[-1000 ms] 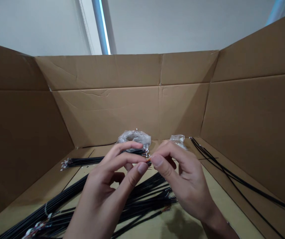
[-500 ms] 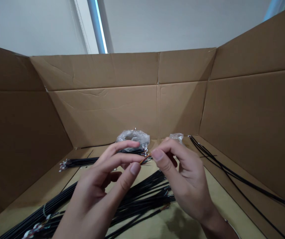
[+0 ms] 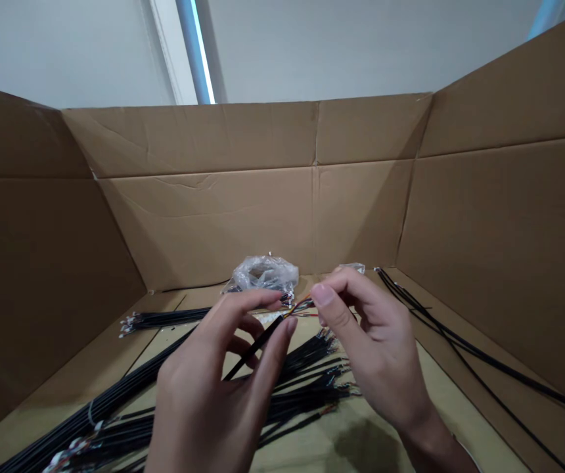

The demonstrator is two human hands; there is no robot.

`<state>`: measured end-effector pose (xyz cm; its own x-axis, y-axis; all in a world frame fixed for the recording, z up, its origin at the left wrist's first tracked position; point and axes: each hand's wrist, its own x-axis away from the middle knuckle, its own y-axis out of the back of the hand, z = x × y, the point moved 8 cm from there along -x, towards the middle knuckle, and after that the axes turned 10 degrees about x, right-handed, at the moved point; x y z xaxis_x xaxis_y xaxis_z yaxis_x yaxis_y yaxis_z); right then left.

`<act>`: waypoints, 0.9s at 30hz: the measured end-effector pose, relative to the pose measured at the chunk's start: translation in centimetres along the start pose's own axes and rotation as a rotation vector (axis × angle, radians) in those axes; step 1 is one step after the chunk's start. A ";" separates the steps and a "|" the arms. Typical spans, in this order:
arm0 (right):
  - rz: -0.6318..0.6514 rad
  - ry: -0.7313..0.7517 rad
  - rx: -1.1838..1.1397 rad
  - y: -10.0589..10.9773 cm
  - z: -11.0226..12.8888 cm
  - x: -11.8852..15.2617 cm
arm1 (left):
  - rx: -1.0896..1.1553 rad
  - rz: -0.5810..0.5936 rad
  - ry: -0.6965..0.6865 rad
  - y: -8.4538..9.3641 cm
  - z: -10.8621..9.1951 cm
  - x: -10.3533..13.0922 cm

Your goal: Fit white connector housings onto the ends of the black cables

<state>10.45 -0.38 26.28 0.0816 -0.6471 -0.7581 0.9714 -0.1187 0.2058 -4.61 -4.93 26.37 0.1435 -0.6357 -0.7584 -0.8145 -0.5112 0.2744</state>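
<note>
A thin black cable (image 3: 255, 348) slants up through my left hand (image 3: 213, 368), lying between the thumb and the curled fingers while the index finger arches above it. From the cable's tip come several thin coloured wires (image 3: 298, 307), among them orange, yellow and red. My right hand (image 3: 368, 341) pinches these wires between thumb and index finger, just beyond the end of the black jacket. Below the hands lies a spread of black cables (image 3: 307, 387) with bare coloured wire ends pointing right.
Tall cardboard walls (image 3: 203, 210) enclose the work surface on three sides. A tied bundle of black cables (image 3: 129, 387) lies at left, another cable bundle (image 3: 164, 320) behind it. A clear plastic bag (image 3: 265, 272) rests at the back. Long black cables (image 3: 479, 351) run along the right.
My left thumb and index finger have spread apart, and the black cable now shows between them. Both hands have shifted slightly right. More of the coloured wires is visible.
</note>
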 end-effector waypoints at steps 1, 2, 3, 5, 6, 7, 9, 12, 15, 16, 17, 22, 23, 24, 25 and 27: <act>-0.001 -0.003 0.001 0.0 0.0 0.0 | -0.032 -0.014 -0.017 0.0 -0.3 0.1; -0.002 -0.006 0.004 0.1 0.0 0.0 | -0.057 -0.027 -0.042 0.0 -0.7 0.2; 0.002 -0.005 0.006 0.1 0.1 0.0 | -0.074 -0.041 -0.074 0.0 -1.1 0.3; 0.009 0.005 0.006 0.1 0.2 0.1 | -0.091 -0.070 -0.136 0.0 -1.8 0.4; 0.016 0.010 0.003 0.1 0.2 0.0 | -0.090 -0.086 -0.155 0.0 -2.0 0.4; 0.029 0.016 -0.004 0.1 0.3 0.0 | -0.077 -0.101 -0.160 0.1 -2.1 0.4; 0.061 0.017 -0.018 0.1 0.3 -0.1 | -0.025 -0.160 -0.126 0.3 -2.0 0.4; 0.115 -0.003 -0.011 0.0 0.1 -0.3 | 0.093 -0.269 -0.061 1.1 -1.5 0.5; 0.172 -0.018 0.036 -0.2 0.0 -0.5 | 0.208 -0.269 -0.081 1.3 -1.3 0.5; 0.193 -0.019 0.048 -0.3 -0.1 -0.5 | 0.235 -0.254 -0.091 1.3 -1.2 0.4; 0.209 -0.021 0.057 -0.5 -0.1 -0.5 | 0.252 -0.247 -0.093 1.3 -1.1 0.4; 0.211 -0.012 0.049 -0.6 0.0 -0.3 | 0.270 -0.273 -0.071 1.5 -0.8 0.3; 0.204 -0.006 0.044 -0.6 0.1 -0.3 | 0.267 -0.267 -0.078 1.5 -0.9 0.3; 0.199 0.001 0.037 -0.5 0.1 -0.3 | 0.261 -0.257 -0.087 1.4 -0.9 0.2; 0.193 0.009 0.030 -0.5 0.2 -0.3 | 0.255 -0.248 -0.096 1.4 -1.0 0.2; 0.185 0.024 0.018 -0.3 0.3 -0.3 | 0.249 -0.229 -0.108 1.3 -1.0 0.1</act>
<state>10.01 -0.42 26.61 0.2636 -0.6409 -0.7210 0.9353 -0.0132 0.3537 -5.13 -6.28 27.20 0.2890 -0.4496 -0.8452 -0.8819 -0.4685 -0.0523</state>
